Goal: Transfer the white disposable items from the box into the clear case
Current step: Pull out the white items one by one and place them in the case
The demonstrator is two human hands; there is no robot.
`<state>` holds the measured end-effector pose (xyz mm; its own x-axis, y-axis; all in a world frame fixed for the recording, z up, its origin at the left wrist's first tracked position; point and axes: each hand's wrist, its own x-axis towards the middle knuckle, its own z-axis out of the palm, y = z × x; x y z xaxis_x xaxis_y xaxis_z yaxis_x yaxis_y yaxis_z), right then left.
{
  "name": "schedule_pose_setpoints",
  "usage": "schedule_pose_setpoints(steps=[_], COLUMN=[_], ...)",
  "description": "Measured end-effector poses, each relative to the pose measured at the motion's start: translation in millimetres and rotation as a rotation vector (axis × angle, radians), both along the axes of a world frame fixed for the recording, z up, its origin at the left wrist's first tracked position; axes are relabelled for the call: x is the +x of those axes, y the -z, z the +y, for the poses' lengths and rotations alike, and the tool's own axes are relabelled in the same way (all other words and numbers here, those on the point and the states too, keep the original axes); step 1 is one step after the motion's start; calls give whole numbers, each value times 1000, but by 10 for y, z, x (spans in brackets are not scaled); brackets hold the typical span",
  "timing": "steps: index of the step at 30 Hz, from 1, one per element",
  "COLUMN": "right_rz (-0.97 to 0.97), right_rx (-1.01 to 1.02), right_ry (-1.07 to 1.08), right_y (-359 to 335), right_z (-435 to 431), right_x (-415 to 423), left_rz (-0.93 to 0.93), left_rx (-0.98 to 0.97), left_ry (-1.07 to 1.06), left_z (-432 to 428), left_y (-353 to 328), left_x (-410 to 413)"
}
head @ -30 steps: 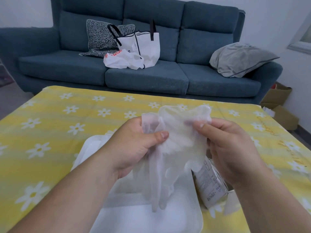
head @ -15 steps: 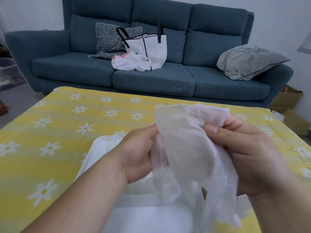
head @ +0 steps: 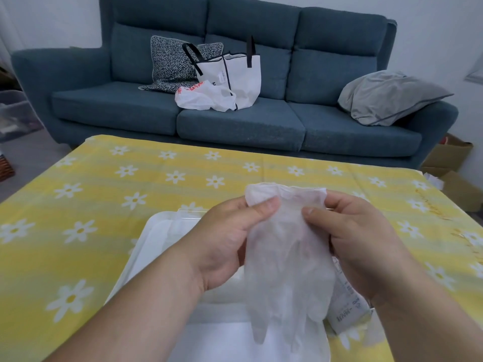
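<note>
- Head view, near and middle: left hand (head: 227, 246) and right hand (head: 366, 244) raised side by side above the worktop (head: 104, 194), with a thin white glove (head: 285, 262) between them.
- Left hand: thumb on the front of the glove's upper edge, fingers (head: 236, 205) curled behind it, so gripping the glove.
- Right hand: thumb and curled fingers (head: 339, 202) pinching the same upper edge from the other side, just beside the left thumb.
- Glove: hanging down from both hands, cuff at the top, its finger parts pointing down and loose. One glove or several stuck together: cannot tell.
- Below the glove and the wrists: clear case (head: 156, 231) lying flat on the worktop, its rim showing to the left of the left forearm. Inside of the case mostly hidden by the arms.
- Under the right hand, just to the right of the case: small box (head: 345, 313) with printed text, lying tilted and partly covered by the glove and the wrist.
- Worktop: covered with a yellow cloth with white flowers.
- Head view, far: blue sofa (head: 104, 111) behind the worktop.
- On the sofa seat: patterned cushion (head: 170, 64) leaning on the backrest, white tote bag (head: 243, 71) with black handles beside it, crumpled white plastic bag (head: 201, 99) in front of the tote.
- At the sofa's right end: grey pillow (head: 386, 96).
- On the floor at the right: cardboard boxes (head: 449, 158).
</note>
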<state>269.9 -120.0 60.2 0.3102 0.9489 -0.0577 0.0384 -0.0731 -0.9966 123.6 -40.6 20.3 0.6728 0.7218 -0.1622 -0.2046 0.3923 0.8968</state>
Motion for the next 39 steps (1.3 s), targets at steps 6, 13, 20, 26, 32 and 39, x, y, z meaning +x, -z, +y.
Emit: schedule_pose_setpoints(steps=[6, 13, 20, 26, 32, 39], right_rz=[-119, -707, -620, -337, -48, -73], right_rx=[42, 124, 187, 176, 266, -18], right_ry=[96, 123, -121, -157, -41, 152], right_y=[34, 11, -136, -207, -267, 58], right_z=[23, 20, -31, -32, 14, 211], right_x=[49, 116, 23, -52, -95, -35], left_rz=[175, 241, 82, 40, 178, 297], left_rx=[290, 636, 759, 428, 268, 44], left_ry=[-187, -152, -140, 130, 161, -20], left_z=[-13, -32, -6, 19, 34, 386], left_y=[8, -97, -195, 17, 163, 120], left_x=[8, -54, -132, -210, -362, -890])
